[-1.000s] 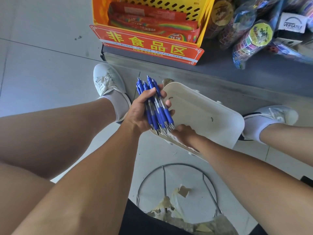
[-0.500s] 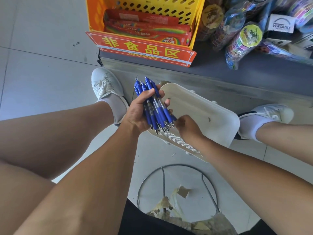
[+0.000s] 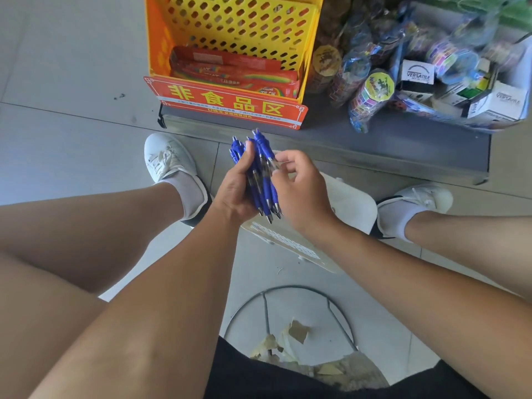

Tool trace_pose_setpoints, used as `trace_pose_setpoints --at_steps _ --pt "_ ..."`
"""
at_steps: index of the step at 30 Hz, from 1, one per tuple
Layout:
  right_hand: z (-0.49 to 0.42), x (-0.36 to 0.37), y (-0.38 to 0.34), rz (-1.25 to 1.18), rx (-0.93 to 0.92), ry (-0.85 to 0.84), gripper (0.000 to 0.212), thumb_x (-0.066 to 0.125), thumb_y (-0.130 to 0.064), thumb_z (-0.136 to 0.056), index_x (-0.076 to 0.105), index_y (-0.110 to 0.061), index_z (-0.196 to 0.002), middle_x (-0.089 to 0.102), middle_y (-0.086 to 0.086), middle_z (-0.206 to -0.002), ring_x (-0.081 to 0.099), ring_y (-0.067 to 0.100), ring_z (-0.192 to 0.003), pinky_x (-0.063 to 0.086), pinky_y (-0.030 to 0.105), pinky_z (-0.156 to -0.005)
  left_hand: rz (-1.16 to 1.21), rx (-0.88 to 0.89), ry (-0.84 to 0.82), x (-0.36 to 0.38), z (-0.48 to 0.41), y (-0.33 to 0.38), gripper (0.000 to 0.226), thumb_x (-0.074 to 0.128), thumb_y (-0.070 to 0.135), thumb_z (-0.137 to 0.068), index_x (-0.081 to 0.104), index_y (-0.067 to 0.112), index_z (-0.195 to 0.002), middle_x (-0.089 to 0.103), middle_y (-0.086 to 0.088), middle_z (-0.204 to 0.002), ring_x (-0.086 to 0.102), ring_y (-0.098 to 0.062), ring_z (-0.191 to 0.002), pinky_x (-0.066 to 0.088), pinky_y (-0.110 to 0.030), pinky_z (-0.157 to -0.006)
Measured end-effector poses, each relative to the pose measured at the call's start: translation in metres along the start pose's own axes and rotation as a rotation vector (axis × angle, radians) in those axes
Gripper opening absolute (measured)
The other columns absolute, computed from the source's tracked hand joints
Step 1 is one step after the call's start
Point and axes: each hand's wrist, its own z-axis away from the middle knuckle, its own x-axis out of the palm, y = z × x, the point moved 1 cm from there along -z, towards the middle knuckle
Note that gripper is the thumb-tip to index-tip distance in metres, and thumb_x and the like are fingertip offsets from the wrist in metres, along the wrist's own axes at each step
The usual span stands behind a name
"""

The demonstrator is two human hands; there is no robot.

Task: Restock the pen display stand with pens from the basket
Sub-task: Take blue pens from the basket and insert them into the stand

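Several blue plastic pens (image 3: 263, 194) are gripped in left hand (image 3: 233, 194), one pinched by right hand (image 3: 302, 194) (gathering step); display stand loading is judged next.

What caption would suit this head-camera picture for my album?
Left hand grips a bundle of blue plastic click pens while the right hand pinches at it, over a white plastic basket.

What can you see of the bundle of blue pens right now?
The bundle of blue pens is a handful of retractable pens, exact count unclear. They have blue plastic clips and push buttons at the far end, clear barrels with blue rubbery sleeves, and silver metal tips pointing back toward the person. They lie roughly parallel, tilted, held above the white basket. The left hand wraps round their middle; the right hand pinches one pen near its clip with thumb and forefinger.
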Motion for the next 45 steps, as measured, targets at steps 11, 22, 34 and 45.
trace_pose_setpoints --at_steps 11,22,34,45 --pt "0.004 -0.015 0.001 0.023 -0.027 0.149 0.015 0.052 -0.013 -0.093 0.064 -0.022 -0.093 0.067 -0.012 -0.094 0.059 -0.003 -0.082 0.043 0.009 -0.068 0.065 -0.005 -0.033 0.010 0.001 -0.004 0.025 0.059 0.032 -0.094 0.070 0.009 -0.092 0.072 -0.003 -0.082 0.069 -0.020 -0.073 0.059 -0.034 -0.069" --pt "-0.002 -0.059 0.116 0.186 0.504 0.083 0.024 0.048 -0.015 -0.094 0.050 -0.030 -0.113 0.059 -0.003 -0.095 0.056 0.019 -0.076 0.040 0.027 -0.062 0.146 0.002 -0.065 0.004 -0.008 -0.007 0.033 0.063 0.039 -0.093 0.070 0.008 -0.086 0.066 -0.003 -0.084 0.061 -0.020 -0.067 0.056 -0.039 -0.072" --pt "-0.036 -0.068 0.081 0.106 0.372 -0.017 0.029 0.052 -0.017 -0.095 0.063 -0.022 -0.121 0.065 -0.005 -0.097 0.061 0.019 -0.083 0.044 0.028 -0.067 0.079 0.004 -0.079 0.021 -0.011 -0.007 0.032 0.061 0.038 -0.092 0.071 0.008 -0.085 0.065 -0.003 -0.079 0.062 -0.019 -0.068 0.054 -0.038 -0.074" --pt "-0.015 -0.109 -0.008 0.090 0.167 -0.107 0.018 0.050 -0.018 -0.095 0.062 -0.028 -0.088 0.066 -0.004 -0.089 0.062 0.018 -0.074 0.048 0.032 -0.062 0.037 0.075 -0.012 0.082 0.029 0.016 0.029 0.067 0.039 -0.084 0.069 0.010 -0.086 0.064 -0.004 -0.075 0.061 -0.022 -0.059 0.054 -0.036 -0.064"
